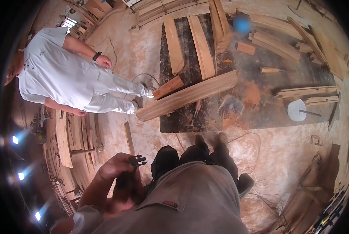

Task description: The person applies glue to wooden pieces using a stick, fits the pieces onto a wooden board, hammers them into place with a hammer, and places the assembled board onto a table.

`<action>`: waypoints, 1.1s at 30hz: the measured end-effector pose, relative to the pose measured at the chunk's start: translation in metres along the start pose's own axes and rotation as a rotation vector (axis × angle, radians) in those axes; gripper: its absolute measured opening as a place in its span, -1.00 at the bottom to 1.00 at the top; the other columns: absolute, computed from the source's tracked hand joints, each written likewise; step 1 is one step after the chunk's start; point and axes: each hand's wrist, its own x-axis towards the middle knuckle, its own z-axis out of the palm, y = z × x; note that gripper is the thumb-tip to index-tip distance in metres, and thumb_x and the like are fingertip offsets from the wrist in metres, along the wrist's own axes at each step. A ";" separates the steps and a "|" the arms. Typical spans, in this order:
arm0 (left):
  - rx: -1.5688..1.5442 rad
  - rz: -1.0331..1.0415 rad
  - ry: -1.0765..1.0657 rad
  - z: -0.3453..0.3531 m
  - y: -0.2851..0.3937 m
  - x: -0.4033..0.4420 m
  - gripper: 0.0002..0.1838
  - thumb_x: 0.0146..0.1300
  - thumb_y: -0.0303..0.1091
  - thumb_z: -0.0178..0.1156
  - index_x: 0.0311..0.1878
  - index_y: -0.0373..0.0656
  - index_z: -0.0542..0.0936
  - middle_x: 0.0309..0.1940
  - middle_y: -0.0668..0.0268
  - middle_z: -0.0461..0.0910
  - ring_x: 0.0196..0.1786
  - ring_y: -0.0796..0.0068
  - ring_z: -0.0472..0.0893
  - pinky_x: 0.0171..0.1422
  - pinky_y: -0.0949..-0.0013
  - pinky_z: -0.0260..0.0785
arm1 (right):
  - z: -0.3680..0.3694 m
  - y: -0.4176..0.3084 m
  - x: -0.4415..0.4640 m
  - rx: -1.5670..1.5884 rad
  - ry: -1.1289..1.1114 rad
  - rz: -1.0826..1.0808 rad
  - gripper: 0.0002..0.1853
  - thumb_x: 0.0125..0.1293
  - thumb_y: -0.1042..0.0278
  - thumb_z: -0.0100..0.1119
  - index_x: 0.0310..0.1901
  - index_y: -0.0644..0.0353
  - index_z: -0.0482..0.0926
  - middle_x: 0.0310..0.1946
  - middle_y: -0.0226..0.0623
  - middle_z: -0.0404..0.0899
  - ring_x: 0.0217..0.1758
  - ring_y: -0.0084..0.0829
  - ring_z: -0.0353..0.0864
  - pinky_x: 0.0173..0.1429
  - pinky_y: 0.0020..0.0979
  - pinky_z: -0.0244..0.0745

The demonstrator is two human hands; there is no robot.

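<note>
My left hand (118, 165) is out to the left of my body, its fingers closed around a black plastic buckle (137, 160) whose prongs point to the right. Just below it, close to my shirt, is what appears to be my right hand (121, 204), blurred and partly hidden, so its fingers do not show clearly. A dark item (125, 183), perhaps a strap, lies between the two hands; its shape is smeared.
A dark worktable (174, 121) ahead carries a long wooden board (190, 95), several planks, a wood-handled chisel (270, 70) and a white round container (296, 110). A person in white (61, 74) stands at left. Cables (256, 156) and stacked timber (79, 132) lie on the floor.
</note>
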 end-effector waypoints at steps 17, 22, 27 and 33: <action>0.558 -0.565 0.064 -0.044 -0.064 -0.019 -0.71 0.28 -0.34 0.26 0.03 -0.24 0.63 -0.23 0.35 0.66 -0.21 0.51 0.60 -0.08 0.34 0.49 | 0.040 0.103 0.036 0.353 -0.157 0.041 -0.70 0.40 -0.02 0.11 -0.42 -0.06 0.46 -0.63 -0.46 0.44 -0.54 -0.44 0.47 -0.38 -0.29 0.46; 0.642 -0.574 0.125 -0.040 -0.036 -0.019 -0.73 0.29 -0.31 0.25 0.00 -0.22 0.62 -0.27 0.36 0.64 -0.28 0.51 0.58 -0.15 0.34 0.48 | 0.065 0.171 0.036 0.524 -0.188 0.075 -0.71 0.39 -0.01 0.11 -0.42 -0.06 0.45 -0.63 -0.46 0.43 -0.54 -0.44 0.46 -0.38 -0.29 0.46; 0.709 -0.557 0.166 -0.046 -0.014 -0.017 -0.75 0.31 -0.28 0.24 -0.04 -0.20 0.60 -0.32 0.36 0.62 -0.34 0.51 0.56 -0.23 0.33 0.46 | 0.099 0.229 0.034 0.675 -0.224 0.108 -0.71 0.39 -0.01 0.11 -0.41 -0.06 0.44 -0.62 -0.46 0.43 -0.55 -0.43 0.45 -0.37 -0.28 0.47; 0.744 -0.502 0.181 -0.049 0.006 -0.007 -0.77 0.32 -0.24 0.23 -0.08 -0.17 0.59 -0.37 0.37 0.59 -0.42 0.52 0.54 -0.32 0.32 0.45 | 0.129 0.277 0.028 0.795 -0.258 0.151 -0.72 0.39 0.00 0.12 -0.40 -0.06 0.43 -0.62 -0.46 0.42 -0.55 -0.43 0.44 -0.36 -0.27 0.48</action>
